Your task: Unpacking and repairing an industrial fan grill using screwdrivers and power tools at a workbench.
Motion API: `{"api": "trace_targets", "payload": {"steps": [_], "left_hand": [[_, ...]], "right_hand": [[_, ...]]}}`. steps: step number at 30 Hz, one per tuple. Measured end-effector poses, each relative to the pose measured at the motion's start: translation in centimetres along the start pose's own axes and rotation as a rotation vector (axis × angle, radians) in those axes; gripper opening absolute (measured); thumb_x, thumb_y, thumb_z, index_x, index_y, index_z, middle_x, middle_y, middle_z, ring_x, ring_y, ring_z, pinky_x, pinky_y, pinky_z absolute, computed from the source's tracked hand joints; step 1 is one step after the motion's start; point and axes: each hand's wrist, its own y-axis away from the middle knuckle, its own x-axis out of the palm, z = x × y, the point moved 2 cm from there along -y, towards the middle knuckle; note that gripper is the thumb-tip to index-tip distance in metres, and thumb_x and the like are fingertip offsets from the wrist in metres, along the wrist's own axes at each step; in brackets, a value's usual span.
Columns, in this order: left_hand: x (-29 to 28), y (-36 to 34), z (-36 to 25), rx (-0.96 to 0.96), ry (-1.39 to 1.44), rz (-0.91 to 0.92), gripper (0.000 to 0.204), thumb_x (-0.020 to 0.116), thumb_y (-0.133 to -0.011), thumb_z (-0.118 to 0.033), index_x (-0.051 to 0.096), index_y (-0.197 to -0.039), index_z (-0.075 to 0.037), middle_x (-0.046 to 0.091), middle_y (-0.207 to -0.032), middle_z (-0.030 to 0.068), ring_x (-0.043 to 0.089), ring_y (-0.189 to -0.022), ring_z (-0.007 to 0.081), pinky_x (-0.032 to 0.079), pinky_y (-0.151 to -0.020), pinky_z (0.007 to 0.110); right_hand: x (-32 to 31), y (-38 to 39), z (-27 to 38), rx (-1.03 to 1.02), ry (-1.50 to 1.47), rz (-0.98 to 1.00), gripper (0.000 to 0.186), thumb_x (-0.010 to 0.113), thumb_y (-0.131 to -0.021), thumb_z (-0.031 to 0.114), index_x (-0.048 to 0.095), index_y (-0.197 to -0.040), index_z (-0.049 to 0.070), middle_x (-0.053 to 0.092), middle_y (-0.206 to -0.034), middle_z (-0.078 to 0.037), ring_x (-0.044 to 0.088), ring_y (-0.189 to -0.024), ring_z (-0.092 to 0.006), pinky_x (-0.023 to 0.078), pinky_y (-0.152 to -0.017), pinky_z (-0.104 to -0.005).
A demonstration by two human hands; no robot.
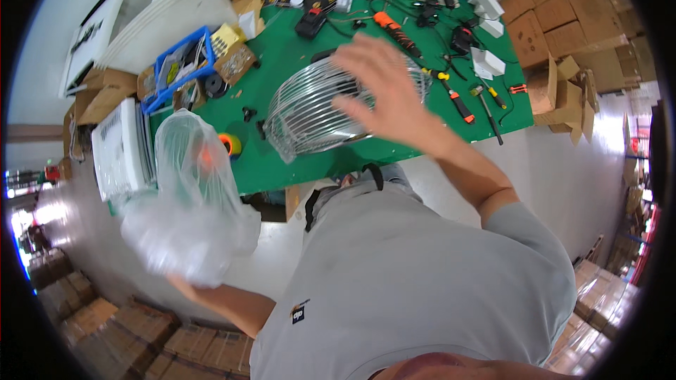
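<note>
A round silver wire fan guard [303, 116] lies near the front edge of the green table, with dark parts showing through its wires. My right hand [384, 91] is over its right side, fingers spread and holding nothing; whether the fingertips touch the wires I cannot tell. Off to the left, a crumpled clear plastic bag [197, 229] hangs partly beyond the table edge, its lower part smeared by motion. My left hand [184, 287] is at the bag's lower end and grips it, most of the fingers hidden by the plastic. A yellow-orange tape roll [230, 144] sits beside the bag.
Behind the guard lie an orange-and-black power tool [396, 32] and a black battery pack [310, 23]. A hammer [488, 112] and screwdrivers [458, 102] rest at the right. A blue bin [179, 70] and white panels [123, 148] stand left; cardboard boxes [553, 24] are stacked right.
</note>
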Motion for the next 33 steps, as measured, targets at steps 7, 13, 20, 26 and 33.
{"api": "trace_targets", "payload": {"steps": [7,13,20,26,33], "left_hand": [[19.5,-3.0,-8.9,-0.182,-0.195,0.296,0.045,0.050,-0.077,0.000,0.067,-0.119,0.003,0.074,-0.108,0.0211,0.069,-0.104,0.0362,0.050,-0.095,0.044],[26.7,0.6,-3.3,-0.417,-0.171,0.542,0.038,0.054,-0.080,-0.009,0.068,-0.112,0.004,0.075,-0.099,0.0226,0.071,-0.096,0.0369,0.053,-0.086,0.045],[27.3,2.4,-5.9,-0.427,0.081,0.310,0.027,0.058,-0.080,-0.008,0.069,-0.100,0.006,0.071,-0.081,0.0169,0.066,-0.077,0.0250,0.053,-0.073,0.043],[28.1,-0.5,-11.5,-0.122,0.631,0.178,0.020,0.070,-0.085,-0.011,0.071,-0.100,0.001,0.073,-0.089,0.0076,0.066,-0.082,0.0143,0.055,-0.077,0.034],[31.0,-3.6,-13.0,0.153,0.904,0.208,0.050,0.072,-0.091,-0.015,0.055,-0.136,-0.002,0.065,-0.124,0.0075,0.063,-0.110,0.0163,0.052,-0.095,0.035]], "right_hand": [[1.0,-1.3,-0.9,0.169,0.103,0.221,0.050,0.071,-0.089,0.051,0.070,-0.123,0.015,0.067,-0.120,-0.011,0.064,-0.110,-0.0341,0.047,-0.100,-0.0482],[2.8,-4.4,-3.5,0.345,0.037,0.354,0.048,0.063,-0.093,0.053,0.073,-0.120,0.014,0.071,-0.121,-0.010,0.066,-0.114,-0.0328,0.050,-0.099,-0.0425],[2.2,-4.9,-3.5,0.343,-0.110,0.281,0.036,0.068,-0.094,0.031,0.073,-0.121,0.008,0.070,-0.124,-0.015,0.064,-0.120,-0.0314,0.047,-0.106,-0.0387],[2.1,-1.0,6.3,0.001,-0.563,0.301,0.070,0.068,-0.083,0.012,0.046,-0.147,-0.003,0.054,-0.146,-0.020,0.052,-0.135,-0.0354,0.037,-0.116,-0.0449],[12.3,9.3,5.4,0.659,-1.461,0.675,0.078,0.068,-0.074,-0.007,0.045,-0.148,-0.002,0.057,-0.142,-0.017,0.055,-0.131,-0.0271,0.043,-0.110,-0.0397]]}}
